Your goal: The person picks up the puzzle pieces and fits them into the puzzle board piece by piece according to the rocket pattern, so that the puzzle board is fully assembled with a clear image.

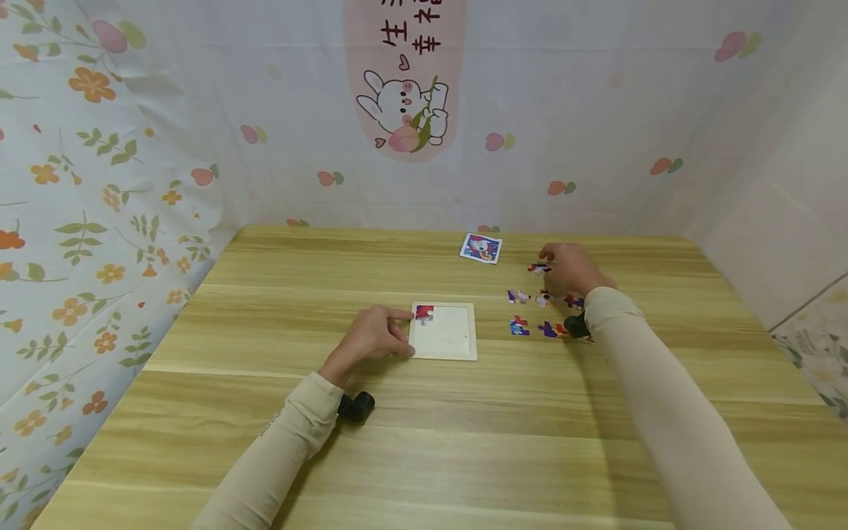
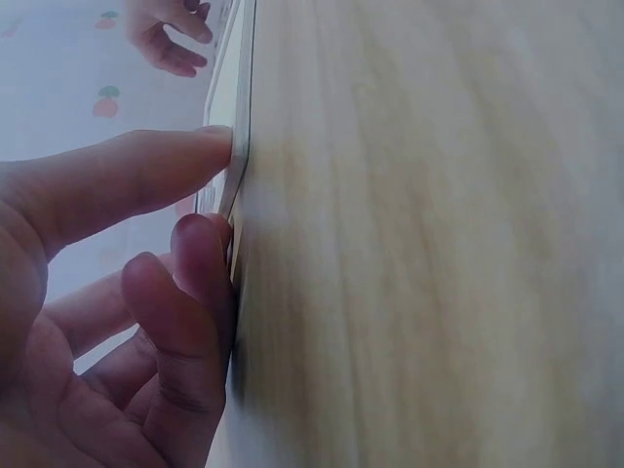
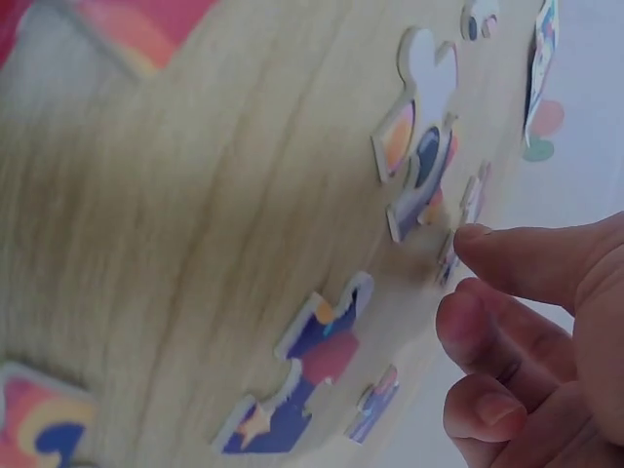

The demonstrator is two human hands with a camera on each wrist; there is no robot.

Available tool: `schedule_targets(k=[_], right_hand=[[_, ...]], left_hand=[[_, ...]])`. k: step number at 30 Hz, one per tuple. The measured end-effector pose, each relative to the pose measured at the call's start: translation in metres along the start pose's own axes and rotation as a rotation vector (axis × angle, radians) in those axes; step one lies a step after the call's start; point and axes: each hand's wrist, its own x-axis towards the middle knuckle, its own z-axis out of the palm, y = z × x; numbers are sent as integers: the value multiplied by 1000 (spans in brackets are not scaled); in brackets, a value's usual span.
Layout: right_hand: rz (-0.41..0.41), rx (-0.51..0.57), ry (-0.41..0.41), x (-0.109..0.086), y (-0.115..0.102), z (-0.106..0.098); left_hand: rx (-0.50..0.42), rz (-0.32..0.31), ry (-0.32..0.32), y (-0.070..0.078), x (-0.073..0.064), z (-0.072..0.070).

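Note:
A white square puzzle tray lies on the table, with a red-and-white puzzle piece in its upper left corner. My left hand touches the tray's left edge with thumb and index finger; its other fingers are bent beside the edge in the left wrist view. My right hand hovers low over the loose pieces at the back right. In the right wrist view, its thumb and index fingertips stand apart close to a small puzzle piece; whether they touch it is hard to tell. Part of the back row is hidden by this hand.
Several loose puzzle pieces lie in rows, among them a purple piece, a blue-and-red piece and a purple-orange piece. A picture card lies at the back of the wooden table. A printed curtain hangs behind.

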Motion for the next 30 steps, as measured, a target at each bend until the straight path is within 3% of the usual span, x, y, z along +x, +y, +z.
schedule_targets(k=[7, 14, 30], right_hand=[[-79, -91, 63, 6, 4, 6], [-85, -129, 90, 8, 2, 7], [-53, 47, 113, 3, 7, 5]], left_hand=[[13, 2, 1, 1, 0, 0], [14, 7, 0, 1, 0, 0], [21, 8, -3, 1, 0, 0]])
